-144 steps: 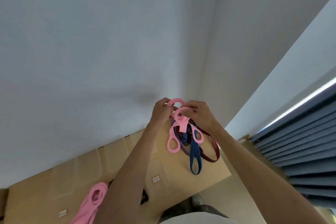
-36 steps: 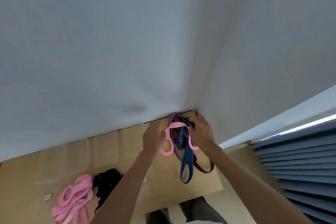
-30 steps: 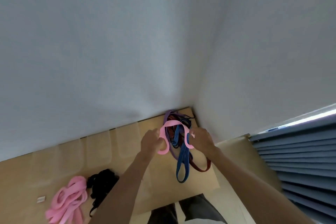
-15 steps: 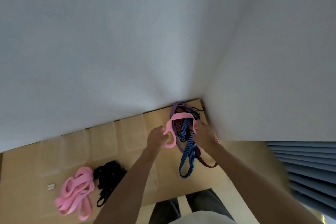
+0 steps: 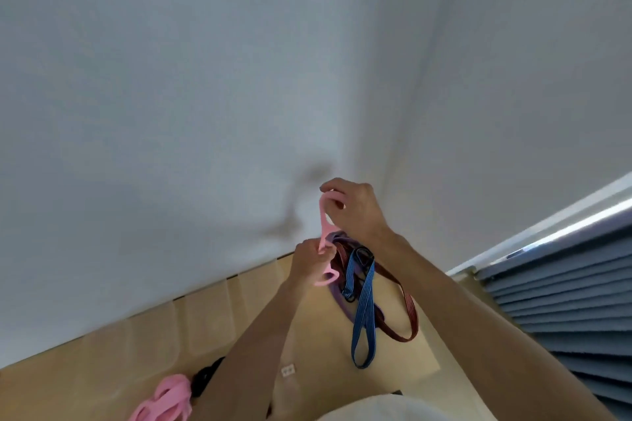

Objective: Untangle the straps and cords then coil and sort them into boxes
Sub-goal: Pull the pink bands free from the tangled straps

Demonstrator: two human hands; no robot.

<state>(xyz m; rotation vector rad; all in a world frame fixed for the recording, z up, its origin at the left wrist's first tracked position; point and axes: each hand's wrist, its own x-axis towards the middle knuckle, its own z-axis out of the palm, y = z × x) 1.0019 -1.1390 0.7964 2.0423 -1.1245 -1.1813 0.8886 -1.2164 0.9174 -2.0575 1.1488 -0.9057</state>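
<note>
Right hand (image 5: 355, 207): thumb and fingers pinch upper end of pink strap (image 5: 322, 220), raised before white wall (image 5: 171, 79). Left hand (image 5: 309, 261): fingers curled round same strap lower down; loop hangs below fist. Tangle of straps (image 5: 362, 284) (blue, maroon, purple, black cord) lies on wooden table (image 5: 410, 362), near corner. Pink coil (image 5: 164, 400) and black bundle (image 5: 205, 378) near table's front-left edge. Small white label (image 5: 288, 370) on table: writing unreadable.
</note>
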